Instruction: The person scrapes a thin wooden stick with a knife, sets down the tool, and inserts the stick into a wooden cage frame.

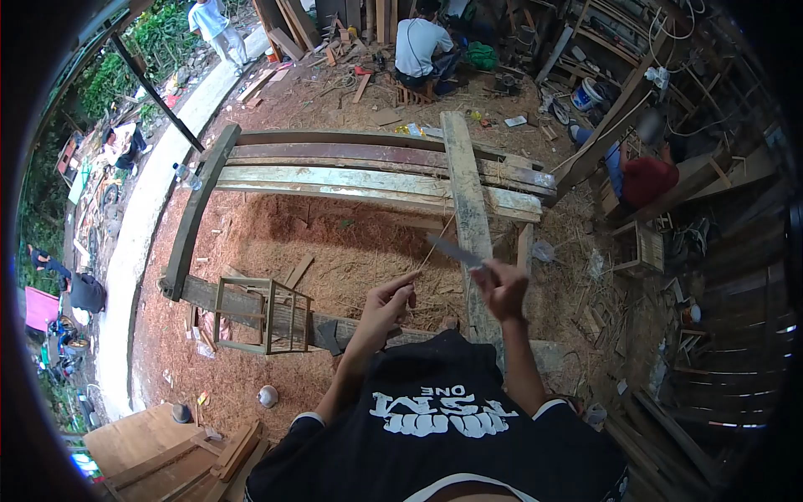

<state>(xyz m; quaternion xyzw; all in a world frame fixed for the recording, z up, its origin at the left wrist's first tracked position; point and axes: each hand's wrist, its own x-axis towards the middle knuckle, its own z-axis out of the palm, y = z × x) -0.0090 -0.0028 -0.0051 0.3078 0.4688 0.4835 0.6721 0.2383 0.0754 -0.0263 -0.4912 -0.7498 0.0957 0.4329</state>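
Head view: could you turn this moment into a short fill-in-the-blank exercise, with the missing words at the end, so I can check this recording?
1. The knife is gripped in the person's ____ hand.
2. The thin stick is held by the fingers of the ____ hand.
3. White lettering is printed on the ____ T-shirt.
4. The squatting person at top centre wears a ____ top.

Missing words: right; left; black; white.

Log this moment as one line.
left hand: pinching thin stick | right hand: gripping knife | knife: crosses thin stick in view, contact unclear | nearby: small wooden frame
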